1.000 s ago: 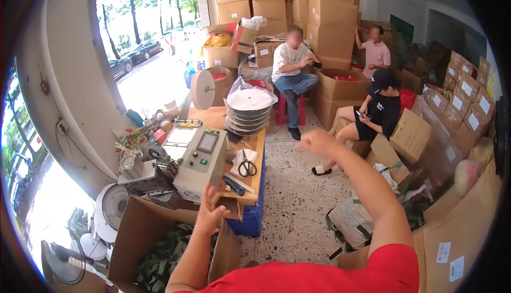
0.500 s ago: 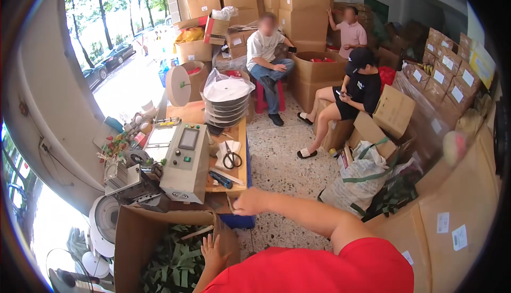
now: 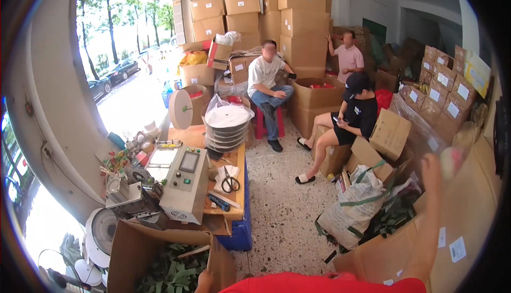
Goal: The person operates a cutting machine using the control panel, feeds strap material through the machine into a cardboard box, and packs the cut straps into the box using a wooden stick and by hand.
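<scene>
My left hand (image 3: 204, 281) is low in the view, at the near right side of an open cardboard box (image 3: 223, 263) that holds green strips (image 3: 173, 271). Only part of this hand shows, and its fingers are hard to make out. Out to the right, my right hand (image 3: 431, 168) is raised beside a blurred pinkish round thing (image 3: 451, 161), above large cardboard (image 3: 458, 208). Its fingers are blurred, and I cannot tell whether they touch anything.
A machine (image 3: 183, 186), black scissors (image 3: 230, 179), a blue cutter (image 3: 219, 202) and stacked reels (image 3: 229, 128) sit on the workbench (image 3: 238, 208). Three people are beyond, two seated and one standing. A white bag (image 3: 351, 208) lies on the floor at right.
My right arm has swung from in front of the bench out to the right. My left hand has gone lower, near the box edge. The seated person in white has lowered their hands.
</scene>
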